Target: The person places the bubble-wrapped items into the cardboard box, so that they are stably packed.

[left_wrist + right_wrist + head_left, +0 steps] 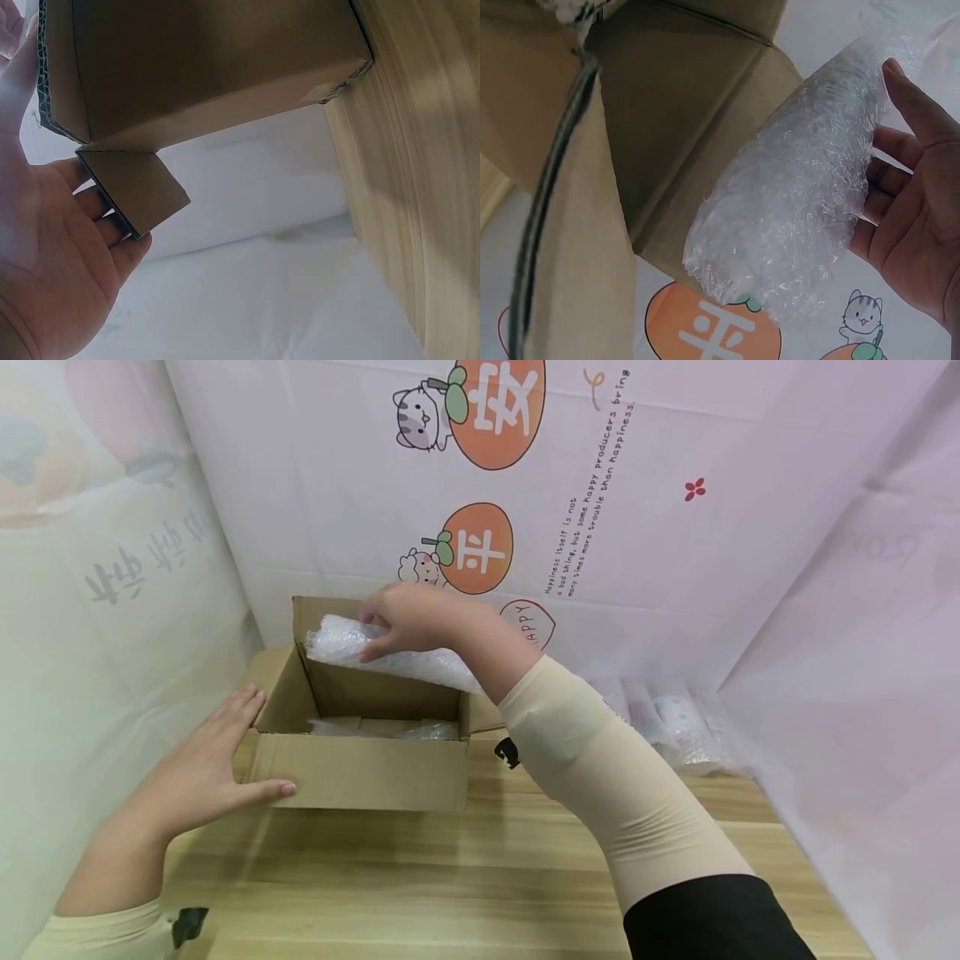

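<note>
An open cardboard box [367, 774] stands on the wooden table against the back sheet. My left hand [191, 781] rests at its left front corner, fingers stretched along the side flap and thumb over the front flap. In the left wrist view, its fingers lie behind a small cardboard flap [135, 187]. Over the back of the box, my right hand [420, 620] grips a long bundle of clear bubble wrap [337, 639] from above. The right wrist view shows the bubble wrap [780, 202] tilted, with thumb and fingers at its edge. More clear plastic [431, 732] lies inside the box.
Several bubble-wrapped packages [682, 722] lie at the table's back right. A small black clip [507, 752] is beside the box's right front. Printed white sheets [637, 543] enclose the back and both sides. Bare wooden tabletop [420, 877] shows in front of the box.
</note>
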{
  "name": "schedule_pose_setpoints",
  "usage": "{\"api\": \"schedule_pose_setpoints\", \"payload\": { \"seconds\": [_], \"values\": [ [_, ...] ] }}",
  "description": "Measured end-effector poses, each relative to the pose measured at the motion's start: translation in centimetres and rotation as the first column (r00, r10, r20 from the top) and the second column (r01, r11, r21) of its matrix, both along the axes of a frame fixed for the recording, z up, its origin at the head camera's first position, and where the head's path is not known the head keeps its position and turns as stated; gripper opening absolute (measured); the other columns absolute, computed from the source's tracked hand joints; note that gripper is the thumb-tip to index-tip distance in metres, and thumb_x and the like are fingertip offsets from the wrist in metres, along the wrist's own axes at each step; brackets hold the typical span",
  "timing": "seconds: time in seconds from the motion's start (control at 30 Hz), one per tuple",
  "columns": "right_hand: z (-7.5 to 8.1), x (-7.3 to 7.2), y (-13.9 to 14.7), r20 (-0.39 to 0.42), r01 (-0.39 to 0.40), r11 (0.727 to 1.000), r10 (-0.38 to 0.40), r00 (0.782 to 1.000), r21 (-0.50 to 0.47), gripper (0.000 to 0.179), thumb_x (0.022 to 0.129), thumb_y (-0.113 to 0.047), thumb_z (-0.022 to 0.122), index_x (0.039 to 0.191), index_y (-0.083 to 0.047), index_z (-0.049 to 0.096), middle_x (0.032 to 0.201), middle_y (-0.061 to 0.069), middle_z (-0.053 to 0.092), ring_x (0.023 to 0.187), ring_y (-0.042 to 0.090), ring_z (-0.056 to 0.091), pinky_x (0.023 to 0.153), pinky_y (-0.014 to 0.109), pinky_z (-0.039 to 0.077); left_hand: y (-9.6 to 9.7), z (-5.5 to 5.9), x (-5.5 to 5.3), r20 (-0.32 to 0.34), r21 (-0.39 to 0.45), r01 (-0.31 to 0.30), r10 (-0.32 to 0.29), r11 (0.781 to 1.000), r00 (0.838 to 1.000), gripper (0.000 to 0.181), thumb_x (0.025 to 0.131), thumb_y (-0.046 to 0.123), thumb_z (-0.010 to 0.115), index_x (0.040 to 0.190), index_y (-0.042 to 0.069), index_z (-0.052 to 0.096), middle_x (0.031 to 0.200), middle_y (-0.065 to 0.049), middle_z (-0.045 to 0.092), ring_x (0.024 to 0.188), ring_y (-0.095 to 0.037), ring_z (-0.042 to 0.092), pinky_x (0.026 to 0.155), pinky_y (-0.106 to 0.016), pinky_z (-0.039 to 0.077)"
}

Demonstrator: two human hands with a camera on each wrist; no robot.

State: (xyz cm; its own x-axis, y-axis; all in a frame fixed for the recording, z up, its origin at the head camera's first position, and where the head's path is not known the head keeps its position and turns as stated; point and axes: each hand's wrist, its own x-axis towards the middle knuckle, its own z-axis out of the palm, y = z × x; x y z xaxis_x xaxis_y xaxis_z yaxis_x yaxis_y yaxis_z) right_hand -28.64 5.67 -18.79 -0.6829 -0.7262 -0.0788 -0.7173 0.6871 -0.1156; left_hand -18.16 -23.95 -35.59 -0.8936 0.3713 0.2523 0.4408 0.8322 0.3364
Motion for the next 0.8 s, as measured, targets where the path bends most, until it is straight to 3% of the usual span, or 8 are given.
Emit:
{"api": "schedule_pose_setpoints", "payload": {
  "seconds": [0.2,0.53,0.8],
  "values": [
    [-1.1,0.2,-0.8,0.031,-0.001,1.000,0.000,1.000,0.020,0.041,0.089,-0.052,0.067,0.110,-0.017,0.063,0.096,-0.003,0.060,0.084,0.011,0.054,0.070,0.024,0.046,0.1,0.2,0.0,0.013,0.003,0.001,-0.001,1.000,1.000,0.118,0.076,0.062,0.074,0.160,0.018,0.003,0.166,-0.007,0.003,0.152,-0.035,0.005,0.121,-0.059,0.009],
    [-3.0,0.3,-1.6,0.014,-0.018,0.996,0.017,1.000,0.084,0.043,0.089,-0.057,0.064,0.108,-0.018,0.062,0.096,-0.003,0.059,0.087,0.011,0.052,0.073,0.025,0.045,0.0,0.0,0.2,0.022,0.004,-0.004,0.004,1.000,1.000,0.119,0.076,0.063,0.074,0.160,0.019,0.003,0.166,-0.007,0.002,0.152,-0.037,0.005,0.120,-0.061,0.010],
    [-3.1,0.6,-1.2,0.018,0.016,0.996,-0.018,1.000,0.083,0.061,0.089,-0.061,0.060,0.133,-0.020,0.055,0.133,-0.003,0.058,0.116,0.009,0.053,0.103,0.030,0.043,-0.1,-0.1,-0.1,0.013,0.007,-0.003,0.003,1.000,1.000,0.119,0.075,0.064,0.074,0.160,0.018,0.004,0.166,-0.007,0.004,0.152,-0.036,0.006,0.120,-0.060,0.011]
  ]
}}
